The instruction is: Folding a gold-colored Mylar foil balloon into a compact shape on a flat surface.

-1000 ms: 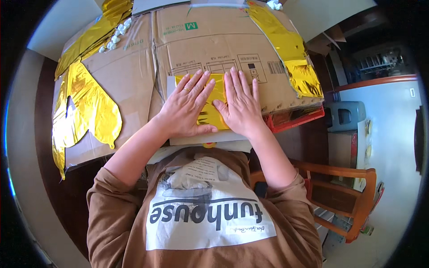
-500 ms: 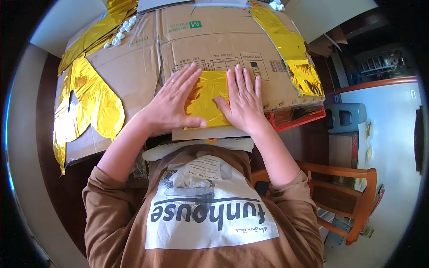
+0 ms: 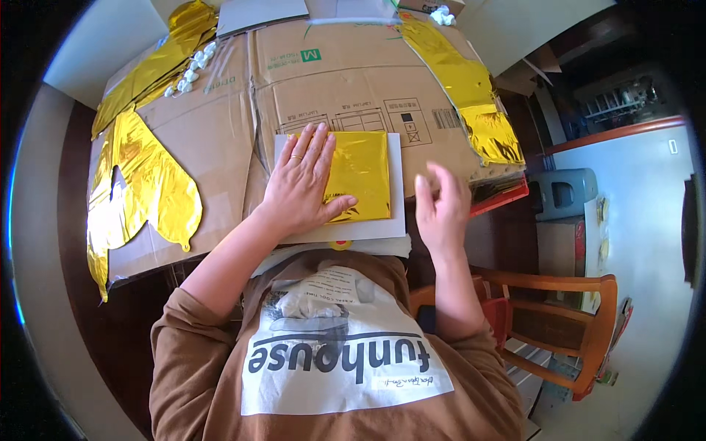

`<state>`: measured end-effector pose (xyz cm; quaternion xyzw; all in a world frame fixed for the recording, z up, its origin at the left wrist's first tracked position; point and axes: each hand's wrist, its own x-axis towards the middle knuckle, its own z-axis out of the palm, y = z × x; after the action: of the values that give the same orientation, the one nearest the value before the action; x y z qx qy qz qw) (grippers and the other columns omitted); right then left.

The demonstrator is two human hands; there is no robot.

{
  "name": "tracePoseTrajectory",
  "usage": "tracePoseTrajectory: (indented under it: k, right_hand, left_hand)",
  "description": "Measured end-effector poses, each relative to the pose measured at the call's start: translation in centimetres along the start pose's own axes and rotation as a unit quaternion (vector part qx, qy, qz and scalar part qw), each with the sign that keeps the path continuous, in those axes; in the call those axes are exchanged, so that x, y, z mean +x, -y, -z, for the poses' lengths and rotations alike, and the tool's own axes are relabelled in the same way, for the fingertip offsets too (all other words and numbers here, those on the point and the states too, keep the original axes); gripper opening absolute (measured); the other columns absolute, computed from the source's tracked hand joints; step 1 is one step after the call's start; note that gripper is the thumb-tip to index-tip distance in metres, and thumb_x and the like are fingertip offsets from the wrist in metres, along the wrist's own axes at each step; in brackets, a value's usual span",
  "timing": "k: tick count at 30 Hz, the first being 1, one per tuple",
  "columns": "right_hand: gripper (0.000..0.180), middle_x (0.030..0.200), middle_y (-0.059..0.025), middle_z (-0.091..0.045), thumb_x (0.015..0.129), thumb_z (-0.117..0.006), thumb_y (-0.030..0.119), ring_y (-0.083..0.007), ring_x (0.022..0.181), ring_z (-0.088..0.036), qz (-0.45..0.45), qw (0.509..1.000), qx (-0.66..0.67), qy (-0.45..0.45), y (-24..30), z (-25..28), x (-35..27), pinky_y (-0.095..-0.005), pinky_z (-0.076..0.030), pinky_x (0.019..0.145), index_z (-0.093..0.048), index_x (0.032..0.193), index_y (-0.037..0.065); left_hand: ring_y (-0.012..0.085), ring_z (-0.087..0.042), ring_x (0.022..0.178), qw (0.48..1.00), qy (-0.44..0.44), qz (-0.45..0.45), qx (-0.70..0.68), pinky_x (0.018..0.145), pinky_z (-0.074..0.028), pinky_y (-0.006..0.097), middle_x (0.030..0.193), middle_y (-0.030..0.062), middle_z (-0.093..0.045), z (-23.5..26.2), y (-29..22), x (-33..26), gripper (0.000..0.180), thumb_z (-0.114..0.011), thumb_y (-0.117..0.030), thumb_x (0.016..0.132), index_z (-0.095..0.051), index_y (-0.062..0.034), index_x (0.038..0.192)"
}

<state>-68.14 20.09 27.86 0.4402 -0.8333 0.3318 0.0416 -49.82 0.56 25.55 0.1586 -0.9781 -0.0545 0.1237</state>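
Note:
A folded square of shiny gold foil [image 3: 362, 176] lies on a pale flat board [image 3: 396, 220] at the near edge of the cardboard-covered table. Flat across the foil's left part rests my left hand [image 3: 300, 180], its fingers stretched out and thumb spread; it covers that side of the square. My right hand [image 3: 446, 209] is raised off to the right of the board, touching neither it nor the foil. Its fingers are loosely bent, the thumb and a finger stand apart, and nothing shows between them.
Large flattened cardboard [image 3: 213, 140] covers the table. Cut gold foil shapes lie at left [image 3: 151, 176] and right [image 3: 448, 66]. White knotted bits [image 3: 193, 67] sit at the far left. A wooden chair [image 3: 603, 323] and a grey-blue stool [image 3: 562, 195] stand to the right.
My right hand has lifted from the foil and moved right. My left hand now lies flatter on the foil. Foil and board sit slightly nearer, with more of the board showing.

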Motion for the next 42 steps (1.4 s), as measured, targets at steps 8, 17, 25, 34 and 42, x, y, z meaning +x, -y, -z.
tracePoseTrajectory:
  k: [8, 17, 25, 34, 42]
  right_hand:
    - [0.021, 0.080, 0.0022, -0.061, 0.099, -0.067, 0.025, -0.0065, 0.065, -0.058, -0.329, 0.811, 0.457, 0.157, -0.6, -1.6, -4.3, -0.0250, -0.054, 0.052, -0.067, 0.097, 0.005]
    - [0.018, 0.087, -0.0033, -0.069, 0.098, -0.065, 0.020, -0.0105, 0.068, -0.064, -0.322, 0.876, 0.345, 0.100, -6.5, 4.5, -1.0, -0.0269, -0.055, 0.053, -0.069, 0.102, 0.003]
    - [0.018, 0.084, -0.0056, -0.070, 0.104, -0.057, 0.016, -0.0110, 0.062, -0.061, -0.256, 0.920, 0.281, -0.093, -14.7, 11.2, 4.1, -0.0250, -0.052, 0.058, -0.066, 0.106, 0.001]
    - [0.019, 0.085, -0.0171, -0.071, 0.091, -0.071, 0.014, -0.0248, 0.076, -0.070, -0.016, 0.992, 0.050, 0.117, -4.2, -2.0, 12.1, -0.0386, -0.053, 0.068, -0.063, 0.099, -0.001]
    - [0.023, 0.074, -0.0084, -0.066, 0.087, -0.076, 0.020, -0.0144, 0.070, -0.059, -0.003, 0.870, -0.001, 0.493, -1.9, -0.3, 12.9, -0.0337, -0.048, 0.065, -0.065, 0.084, -0.001]
  left_hand:
    - [0.0389, -0.020, 0.153, 1.000, 0.005, -0.002, -0.008, 0.125, -0.012, 0.050, 0.162, 0.0267, -0.027, 0.5, -0.1, 0.4, 0.103, -0.046, -0.073, 0.092, -0.029, 0.0075, 0.154]
    - [0.0368, -0.025, 0.152, 1.000, 0.001, 0.010, -0.008, 0.124, -0.015, 0.050, 0.160, 0.0240, -0.032, 1.0, 0.0, 0.5, 0.101, -0.049, -0.073, 0.091, -0.033, 0.0051, 0.153]
    - [0.0355, -0.023, 0.153, 1.000, -0.005, 0.014, -0.014, 0.125, -0.012, 0.049, 0.161, 0.0234, -0.031, 0.8, -0.3, 0.6, 0.101, -0.050, -0.073, 0.091, -0.032, 0.0042, 0.154]
    - [0.0387, -0.024, 0.152, 1.000, -0.020, 0.010, -0.005, 0.124, -0.014, 0.052, 0.160, 0.0244, -0.032, 0.3, -0.1, 0.2, 0.101, -0.051, -0.071, 0.090, -0.033, 0.0069, 0.152]
    - [0.0382, -0.020, 0.153, 0.999, 0.011, 0.034, -0.005, 0.124, -0.011, 0.051, 0.163, 0.0233, -0.028, 0.6, -0.3, -0.2, 0.102, -0.046, -0.074, 0.092, -0.031, 0.0039, 0.155]
